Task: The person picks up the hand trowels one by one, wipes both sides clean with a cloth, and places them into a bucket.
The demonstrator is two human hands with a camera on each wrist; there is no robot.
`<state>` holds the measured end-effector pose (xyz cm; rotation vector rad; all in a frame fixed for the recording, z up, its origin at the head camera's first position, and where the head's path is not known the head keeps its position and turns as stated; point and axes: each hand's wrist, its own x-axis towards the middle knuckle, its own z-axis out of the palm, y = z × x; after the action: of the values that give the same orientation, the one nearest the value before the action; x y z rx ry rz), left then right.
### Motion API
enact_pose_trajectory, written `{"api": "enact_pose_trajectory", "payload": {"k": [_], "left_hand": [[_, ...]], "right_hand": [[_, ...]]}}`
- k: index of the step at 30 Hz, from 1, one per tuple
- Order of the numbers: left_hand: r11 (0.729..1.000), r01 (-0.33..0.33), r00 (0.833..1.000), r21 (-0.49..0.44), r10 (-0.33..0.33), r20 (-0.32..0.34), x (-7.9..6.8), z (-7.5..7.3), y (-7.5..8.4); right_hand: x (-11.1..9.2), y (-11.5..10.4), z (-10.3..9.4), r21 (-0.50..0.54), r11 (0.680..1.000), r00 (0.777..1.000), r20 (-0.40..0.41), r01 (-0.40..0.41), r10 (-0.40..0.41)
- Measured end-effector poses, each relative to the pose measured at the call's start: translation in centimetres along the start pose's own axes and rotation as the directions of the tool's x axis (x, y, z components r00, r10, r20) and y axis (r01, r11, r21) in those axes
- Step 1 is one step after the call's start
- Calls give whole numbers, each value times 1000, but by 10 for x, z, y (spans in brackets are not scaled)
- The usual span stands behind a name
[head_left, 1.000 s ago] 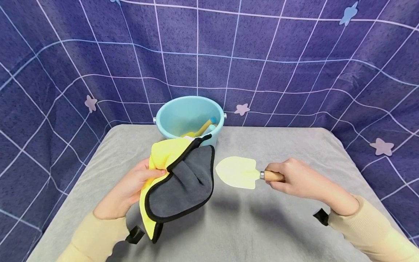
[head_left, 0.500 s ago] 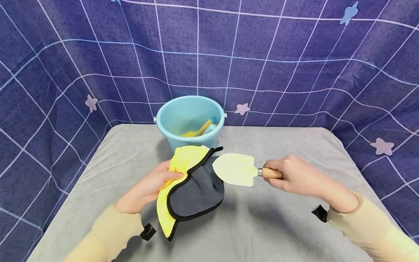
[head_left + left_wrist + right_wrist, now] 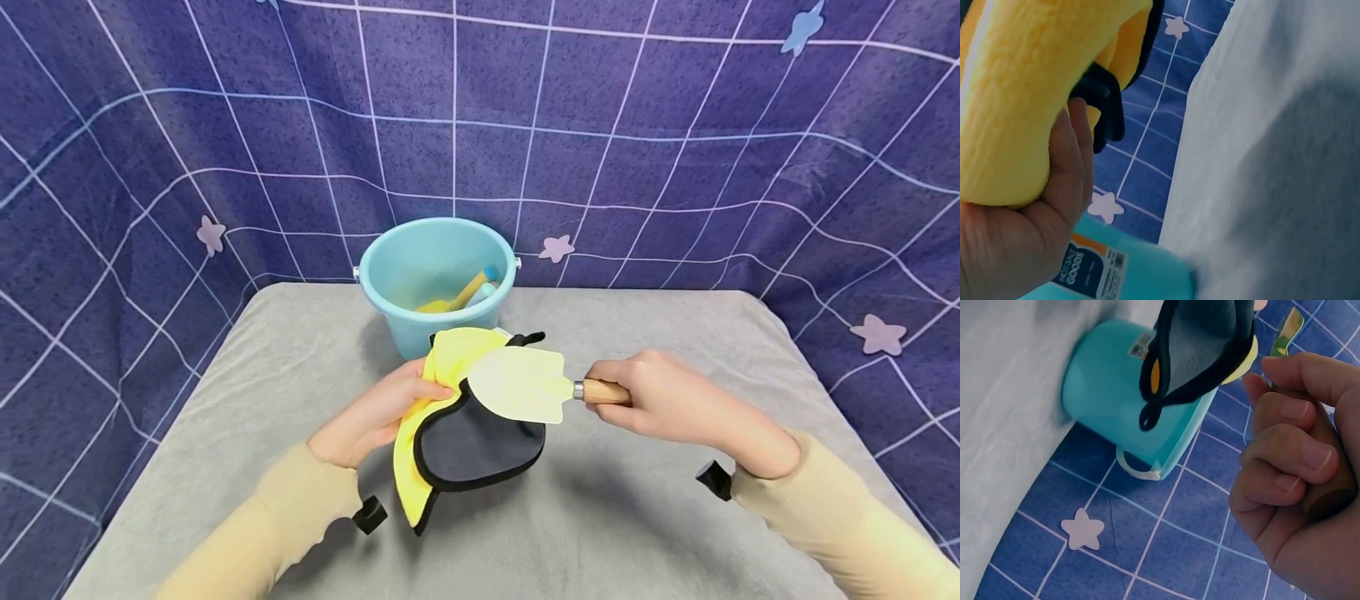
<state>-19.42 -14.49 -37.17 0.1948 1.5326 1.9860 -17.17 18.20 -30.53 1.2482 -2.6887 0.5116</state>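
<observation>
In the head view my left hand point(image 3: 393, 404) grips a two-sided cleaning cloth point(image 3: 480, 442), yellow on one face and dark grey on the other, with black edging. Its folded yellow side point(image 3: 1016, 112) fills much of the left wrist view. My right hand point(image 3: 663, 396) holds a hand trowel point(image 3: 521, 385) by its wooden handle, the pale yellow blade pointing left. That blade overlaps the cloth in the head view; whether they touch I cannot tell. In the right wrist view my fingers curl round the brown handle point(image 3: 1329, 497).
Behind the hands a light blue bucket point(image 3: 416, 321) stands on the grey fabric surface point(image 3: 675, 525). Inside it lie a yellow tool point(image 3: 471, 292) with a blue end and a pale blue piece point(image 3: 482, 293). A purple grid-patterned curtain point(image 3: 630, 100) surrounds the back and sides.
My left hand has moved right with the cloth, away from the bucket's front rim. The trowel has shifted slightly left, and its blade now overlaps the cloth.
</observation>
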Motion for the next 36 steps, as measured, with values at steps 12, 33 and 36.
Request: {"api": "enact_pose_trajectory", "payload": {"k": [12, 33, 36], "left_hand": [[986, -69, 993, -151, 82, 85, 22, 9, -5], [979, -74, 994, -190, 88, 66, 12, 4, -1], [978, -68, 995, -199, 81, 56, 9, 1, 0]], "right_hand": [[7, -4, 4, -28, 999, 1000, 4, 16, -16], [5, -2, 9, 18, 998, 999, -2, 55, -55], [4, -1, 9, 29, 998, 998, -1, 57, -57]]}}
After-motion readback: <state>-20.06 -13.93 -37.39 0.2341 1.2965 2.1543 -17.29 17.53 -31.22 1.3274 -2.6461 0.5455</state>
